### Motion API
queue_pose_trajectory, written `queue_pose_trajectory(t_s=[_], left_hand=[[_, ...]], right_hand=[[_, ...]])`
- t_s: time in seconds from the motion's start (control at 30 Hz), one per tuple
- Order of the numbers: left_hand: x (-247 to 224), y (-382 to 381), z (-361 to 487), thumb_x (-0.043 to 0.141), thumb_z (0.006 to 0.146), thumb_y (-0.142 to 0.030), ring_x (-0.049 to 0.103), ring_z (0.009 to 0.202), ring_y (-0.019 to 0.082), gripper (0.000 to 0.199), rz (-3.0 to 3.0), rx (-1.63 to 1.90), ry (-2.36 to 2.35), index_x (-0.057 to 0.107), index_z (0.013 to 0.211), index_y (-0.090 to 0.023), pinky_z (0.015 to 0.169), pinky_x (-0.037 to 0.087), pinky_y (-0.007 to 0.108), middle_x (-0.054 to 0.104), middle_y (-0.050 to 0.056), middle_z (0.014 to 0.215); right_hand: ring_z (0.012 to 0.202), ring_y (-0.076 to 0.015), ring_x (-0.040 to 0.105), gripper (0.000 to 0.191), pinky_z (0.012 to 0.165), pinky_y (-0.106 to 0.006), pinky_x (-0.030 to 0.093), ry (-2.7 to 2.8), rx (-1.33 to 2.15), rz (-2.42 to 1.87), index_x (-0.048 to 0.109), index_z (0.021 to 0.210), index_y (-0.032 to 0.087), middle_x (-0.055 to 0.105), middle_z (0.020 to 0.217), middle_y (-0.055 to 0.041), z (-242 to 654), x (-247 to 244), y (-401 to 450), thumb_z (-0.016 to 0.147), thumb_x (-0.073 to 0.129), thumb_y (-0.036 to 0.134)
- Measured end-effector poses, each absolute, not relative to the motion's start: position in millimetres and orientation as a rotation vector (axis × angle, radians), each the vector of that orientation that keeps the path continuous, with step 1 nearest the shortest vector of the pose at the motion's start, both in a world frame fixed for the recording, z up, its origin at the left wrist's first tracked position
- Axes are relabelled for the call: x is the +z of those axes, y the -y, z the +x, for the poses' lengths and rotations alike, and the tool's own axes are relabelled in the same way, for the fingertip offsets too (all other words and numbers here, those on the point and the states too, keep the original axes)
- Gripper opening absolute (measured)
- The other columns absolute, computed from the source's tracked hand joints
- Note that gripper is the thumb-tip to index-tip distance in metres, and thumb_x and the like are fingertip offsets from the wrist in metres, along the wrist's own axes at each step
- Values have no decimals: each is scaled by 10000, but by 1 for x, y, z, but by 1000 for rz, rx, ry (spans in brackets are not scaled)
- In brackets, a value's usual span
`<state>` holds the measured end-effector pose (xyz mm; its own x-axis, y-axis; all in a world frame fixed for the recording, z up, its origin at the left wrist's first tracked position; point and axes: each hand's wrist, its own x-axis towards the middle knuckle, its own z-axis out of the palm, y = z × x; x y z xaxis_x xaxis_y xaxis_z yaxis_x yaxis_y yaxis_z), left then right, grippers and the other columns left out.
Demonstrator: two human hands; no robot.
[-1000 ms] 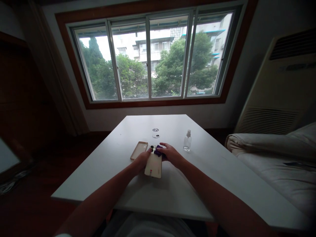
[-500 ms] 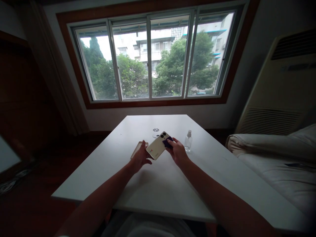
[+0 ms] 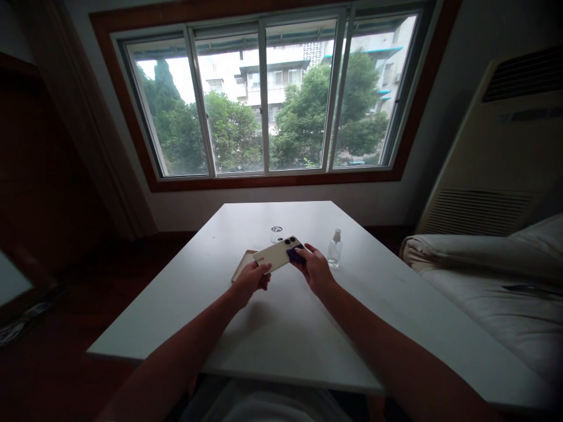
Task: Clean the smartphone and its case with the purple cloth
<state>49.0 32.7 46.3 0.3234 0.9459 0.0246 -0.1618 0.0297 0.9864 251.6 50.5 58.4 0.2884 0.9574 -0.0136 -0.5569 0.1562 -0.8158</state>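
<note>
A cream smartphone is held up over the table, its back with the round camera lenses turned toward me. My left hand is closed on its lower left end, thumb on top. At the camera end, my right hand pinches a dark purple cloth against the phone, with the thumb on the cloth. Behind my left hand, a shallow beige phone case lies on the table, partly hidden. To the right of my right hand stands a clear spray bottle.
The white table has two round disc-like items lying beyond the phone. A pale padded sofa stands along the right side. A window fills the wall ahead, with an air conditioner to its right.
My left hand has gone from loosely open beside the phone to gripping its lower end. The phone has turned to lie more level. The purple cloth stays in my right hand.
</note>
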Motion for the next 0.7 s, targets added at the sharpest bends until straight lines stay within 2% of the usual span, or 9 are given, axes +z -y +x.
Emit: queue_pose_trajectory(t_s=[0.17, 0.4, 0.57, 0.7], left_hand=[[52, -30, 47, 694, 837, -346, 389, 514, 76, 332, 1240, 1076, -786, 552, 1042, -127, 505, 356, 217, 456, -46, 629], [54, -30, 43, 757, 789, -343, 365, 507, 69, 333, 1191, 1089, -763, 561, 954, -131, 494, 318, 211, 433, -52, 596], [53, -36, 39, 758, 804, -429, 368, 508, 61, 364, 1064, 1268, -795, 525, 844, -152, 464, 301, 196, 435, -44, 628], [50, -46, 36, 805, 779, -487, 374, 541, 51, 444, 857, 1446, -741, 537, 885, -150, 504, 358, 183, 408, -57, 658]], right_hand=[[970, -254, 734, 553, 805, -413, 664, 624, 1170, -844, 476, 1257, 161, 700, 1032, -107, 257, 58, -53, 790, 769, 119], [960, -245, 732, 486, 792, -412, 668, 697, 1184, -867, 510, 1240, 147, 698, 1080, -123, 269, 56, -58, 820, 754, 144], [959, -267, 741, 611, 802, -424, 664, 788, 1290, -881, 469, 1302, 133, 691, 1139, -159, 271, 55, -58, 782, 789, 130], [965, -299, 745, 758, 790, -431, 663, 874, 1419, -874, 411, 1370, 120, 684, 1167, -194, 258, 53, -50, 739, 831, 134]])
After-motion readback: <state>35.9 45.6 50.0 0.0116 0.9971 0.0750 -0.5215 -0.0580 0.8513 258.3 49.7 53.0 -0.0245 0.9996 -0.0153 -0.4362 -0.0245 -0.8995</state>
